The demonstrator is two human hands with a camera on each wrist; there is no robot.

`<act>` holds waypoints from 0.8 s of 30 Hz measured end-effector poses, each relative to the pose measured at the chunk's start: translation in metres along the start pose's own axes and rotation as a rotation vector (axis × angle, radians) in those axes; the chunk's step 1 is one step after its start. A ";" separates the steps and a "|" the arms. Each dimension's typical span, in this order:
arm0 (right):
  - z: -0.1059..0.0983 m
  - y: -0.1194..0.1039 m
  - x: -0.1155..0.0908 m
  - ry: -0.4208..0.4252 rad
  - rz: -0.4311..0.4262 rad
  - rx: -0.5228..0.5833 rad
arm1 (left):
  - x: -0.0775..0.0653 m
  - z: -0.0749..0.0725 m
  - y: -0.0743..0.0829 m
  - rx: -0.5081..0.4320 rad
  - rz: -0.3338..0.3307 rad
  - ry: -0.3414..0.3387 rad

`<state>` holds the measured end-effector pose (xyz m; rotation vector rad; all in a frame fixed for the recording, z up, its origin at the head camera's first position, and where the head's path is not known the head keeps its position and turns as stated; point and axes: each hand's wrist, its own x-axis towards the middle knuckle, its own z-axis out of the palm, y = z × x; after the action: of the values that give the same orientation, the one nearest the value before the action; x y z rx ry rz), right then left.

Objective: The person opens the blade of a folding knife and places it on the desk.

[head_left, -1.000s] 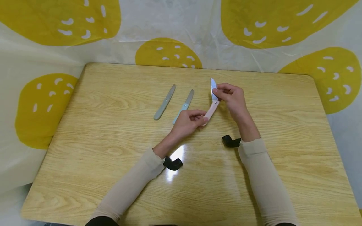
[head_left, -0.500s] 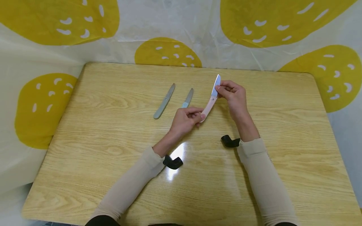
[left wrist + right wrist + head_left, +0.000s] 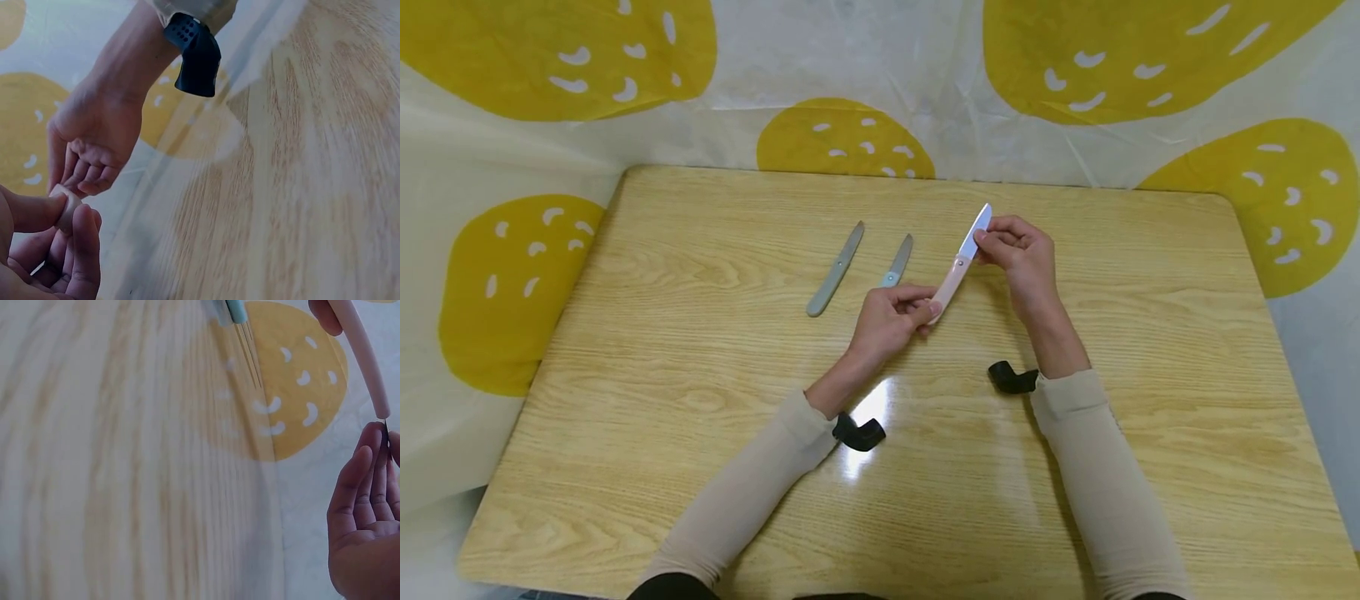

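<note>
A person's two hands hold a pink-handled knife (image 3: pixel 958 271) above a wooden worktop (image 3: pixel 700 350), the left hand (image 3: pixel 891 317) with its fingers curled round the butt of the handle, the right hand (image 3: pixel 1022 254) pinching the blade near its base between fingertips and thumb. The knife slants up and to the right, its tip clear of the worktop. From the head camera, two more knives lie flat to the left: a grey knife (image 3: pixel 836 269) and, just beside it, a pale blue knife (image 3: pixel 895 262) partly hidden behind the left hand. The left wrist camera shows only the butt end of the pink handle pressed between thumb and forefinger, with the right hand (image 3: pixel 94 140) beyond it, fingers curled; the blade is out of its sight. The right wrist camera shows the handle (image 3: pixel 362 359) running down to the right hand's fingers (image 3: pixel 369 481), the blade seen edge-on as a thin dark line, and the handle ends of the other two knives at the top edge
</note>
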<state>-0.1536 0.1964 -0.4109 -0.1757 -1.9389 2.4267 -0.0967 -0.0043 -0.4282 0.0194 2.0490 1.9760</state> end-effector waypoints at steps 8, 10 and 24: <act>-0.005 0.002 0.000 -0.011 0.031 -0.003 | 0.000 0.002 -0.001 0.066 0.016 -0.005; -0.007 0.002 0.001 -0.014 0.035 -0.002 | 0.000 0.002 -0.002 0.084 0.031 -0.012; -0.011 0.006 0.003 -0.019 0.050 -0.031 | -0.001 0.002 -0.006 0.202 0.102 -0.087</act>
<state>-0.1548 0.2063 -0.4190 -0.2048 -2.0049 2.4391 -0.0937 -0.0028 -0.4338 0.2533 2.2205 1.7817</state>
